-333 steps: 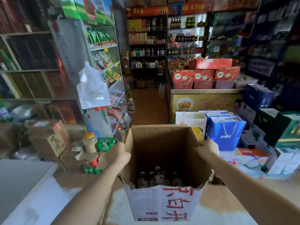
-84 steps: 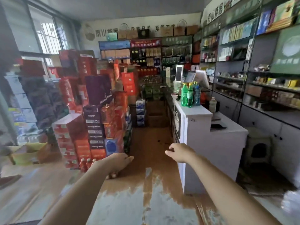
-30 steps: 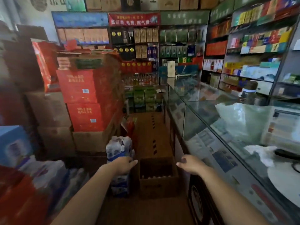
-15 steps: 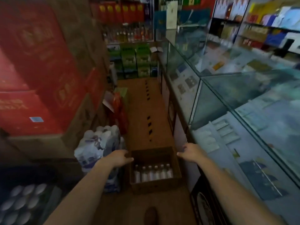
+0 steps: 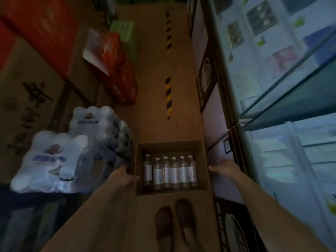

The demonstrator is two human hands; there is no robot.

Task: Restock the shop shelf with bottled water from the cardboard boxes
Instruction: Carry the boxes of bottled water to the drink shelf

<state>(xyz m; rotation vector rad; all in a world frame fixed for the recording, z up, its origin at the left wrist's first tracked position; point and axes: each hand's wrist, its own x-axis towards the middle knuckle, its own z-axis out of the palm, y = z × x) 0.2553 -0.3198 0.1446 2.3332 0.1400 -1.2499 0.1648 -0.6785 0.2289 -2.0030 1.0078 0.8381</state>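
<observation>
An open cardboard box (image 5: 169, 144) stands on the brown floor right in front of my shoes. A row of several clear water bottles (image 5: 171, 172) with white caps and white labels stands along its near side. My left hand (image 5: 125, 176) is at the box's left wall with relaxed fingers reaching its edge; I cannot tell whether they touch it. My right hand (image 5: 224, 168) hovers just right of the box, fingers stretched toward its right wall and holding nothing.
Two shrink-wrapped packs of bottles (image 5: 54, 157) lie stacked left of the box. Red and brown cartons (image 5: 45, 30) and a red bag (image 5: 120, 73) line the left side. A glass display counter (image 5: 276, 91) runs along the right. Yellow-black tape (image 5: 168, 95) marks the narrow aisle.
I have walked up the aisle to the box and my view has tipped down onto it. Both hands have dropped to either side of the box.
</observation>
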